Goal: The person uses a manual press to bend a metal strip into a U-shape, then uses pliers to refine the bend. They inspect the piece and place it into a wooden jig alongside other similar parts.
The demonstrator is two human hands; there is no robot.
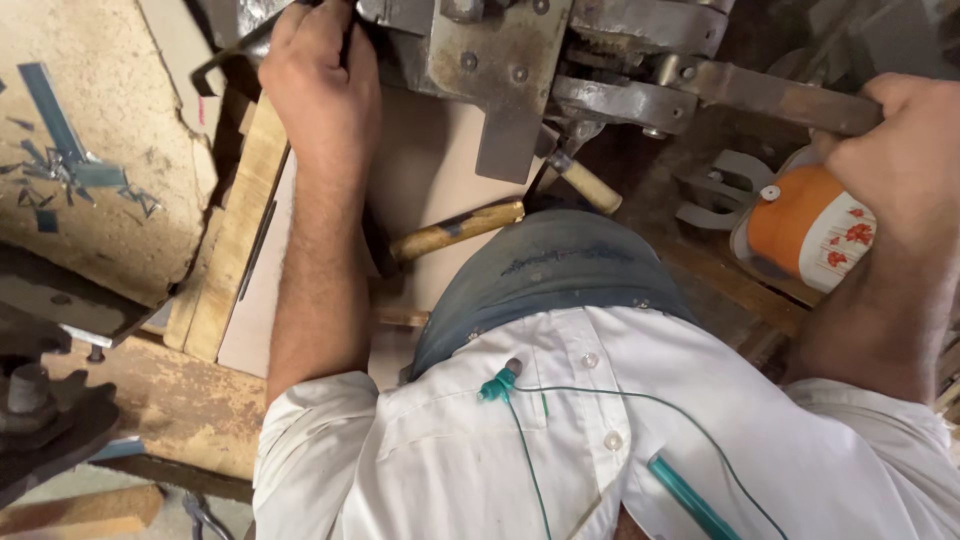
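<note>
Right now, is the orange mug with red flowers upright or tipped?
Tipped: the orange ceramic mug with red flowers lies on its side.

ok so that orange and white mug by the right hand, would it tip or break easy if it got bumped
The mug looks glazed ceramic, so probably brittle and a bit slippery. It seems to lie tilted beside the wooden ledge, so a knock from the right hand on the metal lever might roll it.

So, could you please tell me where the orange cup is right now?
The orange cup sits at the right of the head view, just below the right hand gripping the metal lever.
</note>
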